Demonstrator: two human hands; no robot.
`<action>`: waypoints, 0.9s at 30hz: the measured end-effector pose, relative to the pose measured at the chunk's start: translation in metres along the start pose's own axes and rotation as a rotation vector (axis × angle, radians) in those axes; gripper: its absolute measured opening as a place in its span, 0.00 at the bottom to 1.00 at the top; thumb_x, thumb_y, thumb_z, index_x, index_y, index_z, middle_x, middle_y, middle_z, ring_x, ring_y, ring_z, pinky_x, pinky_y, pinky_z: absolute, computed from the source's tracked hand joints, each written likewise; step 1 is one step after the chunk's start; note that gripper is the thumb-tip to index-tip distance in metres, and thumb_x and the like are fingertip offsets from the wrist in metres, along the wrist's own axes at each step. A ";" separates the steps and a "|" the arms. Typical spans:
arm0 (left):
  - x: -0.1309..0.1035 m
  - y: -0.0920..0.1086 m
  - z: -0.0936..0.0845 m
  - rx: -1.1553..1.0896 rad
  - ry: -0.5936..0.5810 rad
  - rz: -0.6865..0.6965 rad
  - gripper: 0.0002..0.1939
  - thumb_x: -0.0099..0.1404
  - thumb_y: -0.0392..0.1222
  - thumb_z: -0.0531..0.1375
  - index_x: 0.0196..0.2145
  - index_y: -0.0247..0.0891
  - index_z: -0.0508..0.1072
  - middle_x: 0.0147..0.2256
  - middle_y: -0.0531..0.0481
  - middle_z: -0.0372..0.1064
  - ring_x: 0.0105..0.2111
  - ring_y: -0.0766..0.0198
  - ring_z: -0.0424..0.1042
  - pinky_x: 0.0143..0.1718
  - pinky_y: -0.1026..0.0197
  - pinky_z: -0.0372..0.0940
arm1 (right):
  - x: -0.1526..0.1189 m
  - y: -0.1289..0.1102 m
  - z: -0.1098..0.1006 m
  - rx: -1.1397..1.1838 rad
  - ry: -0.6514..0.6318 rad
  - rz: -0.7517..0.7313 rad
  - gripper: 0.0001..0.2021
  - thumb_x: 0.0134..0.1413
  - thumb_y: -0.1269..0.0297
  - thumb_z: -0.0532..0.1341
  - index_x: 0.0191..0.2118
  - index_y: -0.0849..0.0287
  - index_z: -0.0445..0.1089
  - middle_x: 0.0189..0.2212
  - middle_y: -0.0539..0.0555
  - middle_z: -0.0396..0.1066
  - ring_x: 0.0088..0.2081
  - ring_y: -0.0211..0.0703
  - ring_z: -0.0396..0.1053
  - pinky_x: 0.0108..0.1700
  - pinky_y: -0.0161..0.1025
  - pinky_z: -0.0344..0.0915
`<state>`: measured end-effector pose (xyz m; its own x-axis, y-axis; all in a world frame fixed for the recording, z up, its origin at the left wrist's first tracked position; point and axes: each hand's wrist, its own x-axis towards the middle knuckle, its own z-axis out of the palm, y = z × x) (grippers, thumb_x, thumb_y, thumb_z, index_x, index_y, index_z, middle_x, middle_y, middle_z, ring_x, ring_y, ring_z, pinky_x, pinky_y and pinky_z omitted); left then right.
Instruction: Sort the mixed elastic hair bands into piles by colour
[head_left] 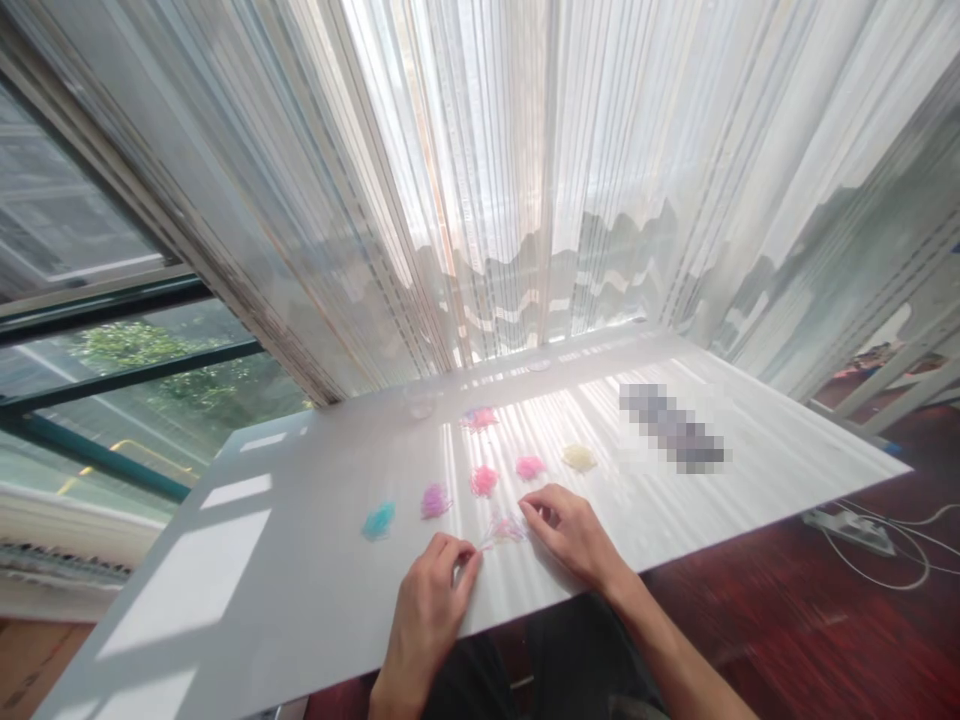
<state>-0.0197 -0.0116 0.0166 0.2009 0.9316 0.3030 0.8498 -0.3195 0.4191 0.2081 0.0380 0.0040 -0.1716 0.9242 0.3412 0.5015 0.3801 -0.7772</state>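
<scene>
On a white table lie small piles of thin coloured pieces: teal, purple, red-pink, pink and pale yellow. Behind them is a mixed pile. A loose mixed heap sits between my hands. My left hand is closed at the heap's left edge, thumb and forefinger pinched together on something I cannot make out. At its right edge my right hand has curled fingers, with thumb and forefinger close together; what they hold is too small to tell.
A clear round container stands near the table's back left edge. A blurred-out dark object lies at the right. Sheer curtains hang behind the table. A power strip with white cables is on the red floor at the right.
</scene>
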 end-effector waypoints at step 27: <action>0.092 -0.009 -0.019 -0.104 0.123 -0.067 0.13 0.66 0.51 0.60 0.37 0.43 0.81 0.21 0.56 0.68 0.21 0.65 0.67 0.29 0.64 0.63 | -0.002 -0.003 -0.004 -0.016 -0.049 0.006 0.09 0.68 0.64 0.59 0.38 0.55 0.77 0.32 0.52 0.75 0.33 0.43 0.71 0.40 0.41 0.68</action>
<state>-0.0182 0.0738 0.0572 0.0784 0.9252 0.3714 0.8027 -0.2795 0.5268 0.2102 0.0347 0.0078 -0.2096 0.9275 0.3096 0.5162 0.3739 -0.7706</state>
